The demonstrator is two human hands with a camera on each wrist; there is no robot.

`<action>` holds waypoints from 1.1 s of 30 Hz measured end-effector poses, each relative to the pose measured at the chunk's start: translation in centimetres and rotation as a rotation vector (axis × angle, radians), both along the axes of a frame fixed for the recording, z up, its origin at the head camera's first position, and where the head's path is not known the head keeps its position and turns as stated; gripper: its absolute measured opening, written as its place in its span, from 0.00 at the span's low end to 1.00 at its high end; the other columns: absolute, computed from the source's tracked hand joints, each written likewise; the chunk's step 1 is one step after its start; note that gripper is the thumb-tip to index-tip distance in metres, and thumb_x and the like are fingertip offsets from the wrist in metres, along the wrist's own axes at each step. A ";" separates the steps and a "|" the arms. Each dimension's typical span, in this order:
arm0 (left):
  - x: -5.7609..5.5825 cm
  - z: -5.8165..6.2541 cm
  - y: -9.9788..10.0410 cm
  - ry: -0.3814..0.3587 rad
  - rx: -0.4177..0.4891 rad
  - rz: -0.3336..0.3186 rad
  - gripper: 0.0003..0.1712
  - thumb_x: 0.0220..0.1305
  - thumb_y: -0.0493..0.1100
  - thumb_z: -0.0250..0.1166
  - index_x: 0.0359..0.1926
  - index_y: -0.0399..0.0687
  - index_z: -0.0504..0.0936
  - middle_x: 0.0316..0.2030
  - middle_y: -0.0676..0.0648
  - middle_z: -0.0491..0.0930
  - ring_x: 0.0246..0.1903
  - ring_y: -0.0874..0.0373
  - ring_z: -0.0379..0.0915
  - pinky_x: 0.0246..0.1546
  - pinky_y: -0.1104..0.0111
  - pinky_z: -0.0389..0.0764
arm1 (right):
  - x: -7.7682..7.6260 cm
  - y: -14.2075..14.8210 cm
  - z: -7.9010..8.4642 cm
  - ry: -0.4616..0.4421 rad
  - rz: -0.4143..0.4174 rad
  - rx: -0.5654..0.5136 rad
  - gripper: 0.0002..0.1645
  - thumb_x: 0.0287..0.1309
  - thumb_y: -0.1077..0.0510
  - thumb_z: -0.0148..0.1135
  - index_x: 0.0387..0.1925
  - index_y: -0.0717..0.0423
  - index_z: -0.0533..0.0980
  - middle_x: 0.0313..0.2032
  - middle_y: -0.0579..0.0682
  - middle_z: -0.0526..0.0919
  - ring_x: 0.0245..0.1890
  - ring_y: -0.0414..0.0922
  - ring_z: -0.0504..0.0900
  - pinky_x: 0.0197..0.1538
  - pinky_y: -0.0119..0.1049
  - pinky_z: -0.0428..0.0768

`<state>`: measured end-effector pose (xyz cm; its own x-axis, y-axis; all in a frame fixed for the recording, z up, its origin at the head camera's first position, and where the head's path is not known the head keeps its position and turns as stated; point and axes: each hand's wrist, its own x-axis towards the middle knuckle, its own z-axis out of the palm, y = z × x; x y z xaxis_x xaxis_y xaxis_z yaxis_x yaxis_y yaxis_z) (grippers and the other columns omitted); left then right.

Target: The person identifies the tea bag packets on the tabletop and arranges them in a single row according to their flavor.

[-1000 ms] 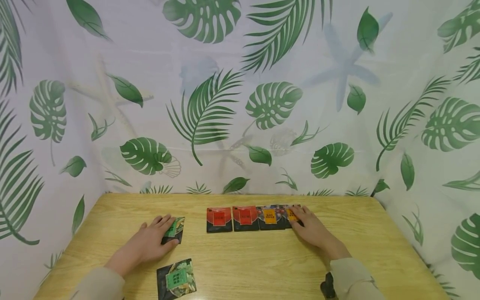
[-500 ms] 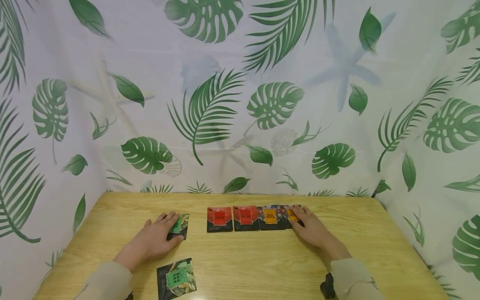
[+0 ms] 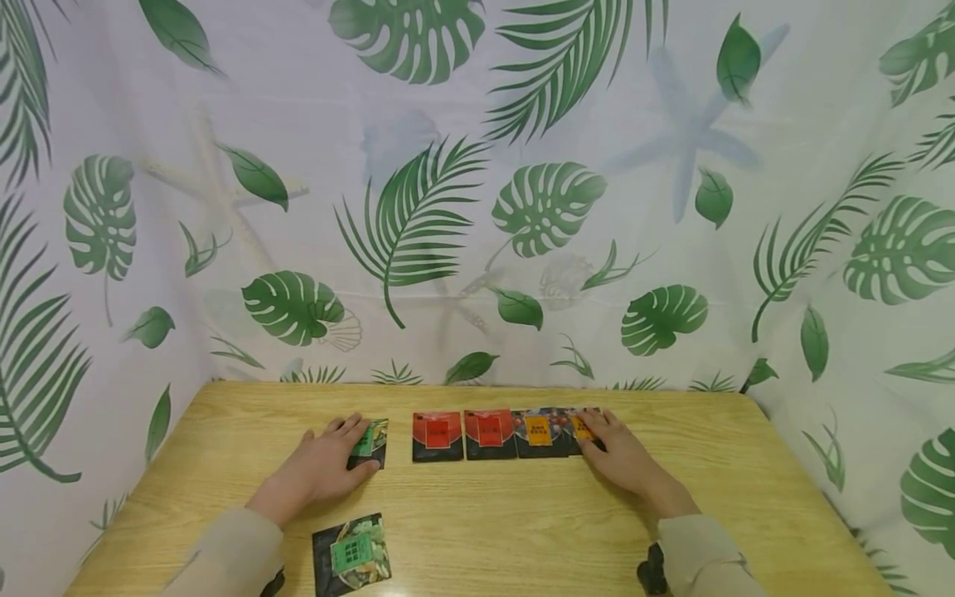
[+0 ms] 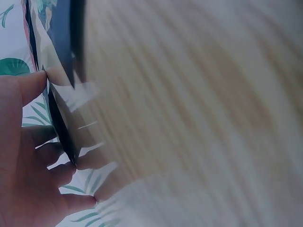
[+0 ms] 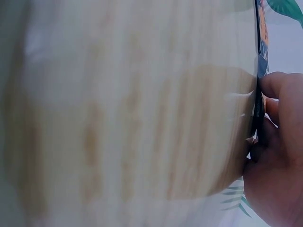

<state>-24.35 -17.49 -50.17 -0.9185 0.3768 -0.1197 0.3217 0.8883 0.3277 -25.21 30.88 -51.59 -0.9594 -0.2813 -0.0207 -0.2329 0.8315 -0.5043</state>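
My left hand (image 3: pixel 321 466) lies over a flat green-and-black food packet (image 3: pixel 375 446), fingers across its left part and thumb by the near edge. That packet appears edge-on as a dark sheet (image 4: pixel 60 125) beside the thumb in the left wrist view. A row to its right holds two red-and-black packets (image 3: pixel 437 439) and two dark packets with orange labels. My right hand (image 3: pixel 625 456) rests on the rightmost orange-labelled packet (image 3: pixel 581 428), covering part of it; the right wrist view shows its thin edge (image 5: pixel 258 106) at the thumb. The other orange-labelled packet (image 3: pixel 537 433) lies uncovered.
Another green-and-black packet (image 3: pixel 351 554) lies slightly turned near the front of the wooden table (image 3: pixel 492 522). Leaf-patterned cloth (image 3: pixel 448 249) stands behind the table and along both sides. A dark object (image 3: pixel 653 570) shows beside the right sleeve.
My left hand has slid its green packet rightward and slightly away across the table, narrowing the gap to the red packets. The right hand and the row stay where they were.
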 end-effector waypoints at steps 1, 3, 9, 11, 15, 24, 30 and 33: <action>-0.1 0.1 0.2 0.002 -0.001 -0.002 0.46 0.77 0.64 0.58 0.82 0.42 0.60 0.81 0.36 0.58 0.79 0.29 0.55 0.70 0.23 0.55 | 0.0 0.1 -0.1 0.003 0.002 -0.006 0.37 0.80 0.52 0.50 0.80 0.65 0.59 0.79 0.71 0.57 0.80 0.75 0.47 0.77 0.76 0.50; -0.2 0.1 0.5 0.003 -0.002 -0.004 0.46 0.77 0.64 0.58 0.82 0.42 0.60 0.81 0.35 0.58 0.78 0.29 0.55 0.70 0.23 0.56 | -0.2 0.3 -0.4 0.018 0.012 -0.013 0.37 0.79 0.51 0.50 0.80 0.65 0.59 0.78 0.73 0.57 0.79 0.77 0.48 0.75 0.78 0.51; -0.5 0.1 1.0 -0.011 0.001 0.000 0.45 0.78 0.64 0.58 0.82 0.42 0.60 0.81 0.36 0.58 0.79 0.30 0.53 0.70 0.23 0.55 | -0.1 0.2 -0.4 0.011 0.014 -0.031 0.37 0.79 0.52 0.50 0.80 0.66 0.59 0.79 0.73 0.56 0.79 0.76 0.47 0.76 0.77 0.48; -0.6 0.1 1.2 -0.011 -0.001 0.001 0.45 0.78 0.63 0.58 0.82 0.42 0.60 0.81 0.36 0.58 0.79 0.30 0.53 0.70 0.23 0.55 | -0.1 0.2 -0.2 -0.002 0.004 -0.031 0.37 0.80 0.52 0.50 0.81 0.65 0.58 0.79 0.71 0.56 0.80 0.75 0.46 0.77 0.75 0.47; -0.8 0.1 1.7 -0.003 -0.010 -0.007 0.45 0.77 0.64 0.58 0.82 0.42 0.60 0.81 0.36 0.58 0.79 0.30 0.54 0.70 0.23 0.57 | 0.1 0.0 0.1 -0.006 -0.009 -0.012 0.37 0.80 0.53 0.50 0.80 0.66 0.58 0.79 0.71 0.56 0.80 0.75 0.46 0.78 0.74 0.48; -1.0 0.1 2.7 -0.012 -0.007 -0.018 0.45 0.77 0.63 0.59 0.82 0.41 0.60 0.81 0.36 0.58 0.79 0.30 0.53 0.71 0.24 0.56 | -0.1 0.0 0.3 -0.048 -0.017 0.000 0.37 0.81 0.52 0.50 0.81 0.63 0.57 0.81 0.69 0.55 0.81 0.73 0.45 0.78 0.74 0.49; -1.3 0.0 3.4 -0.012 -0.013 -0.021 0.45 0.77 0.62 0.59 0.82 0.41 0.60 0.82 0.36 0.57 0.80 0.31 0.53 0.71 0.25 0.57 | -0.3 0.1 0.5 -0.065 -0.026 0.043 0.37 0.80 0.50 0.50 0.81 0.63 0.58 0.80 0.69 0.56 0.81 0.73 0.48 0.77 0.75 0.53; -1.4 0.0 3.6 -0.013 -0.010 -0.018 0.45 0.77 0.62 0.60 0.82 0.41 0.60 0.81 0.36 0.57 0.80 0.31 0.53 0.71 0.25 0.57 | -0.3 0.1 0.7 -0.074 -0.026 0.035 0.38 0.80 0.51 0.51 0.81 0.63 0.58 0.80 0.69 0.56 0.81 0.73 0.47 0.78 0.73 0.51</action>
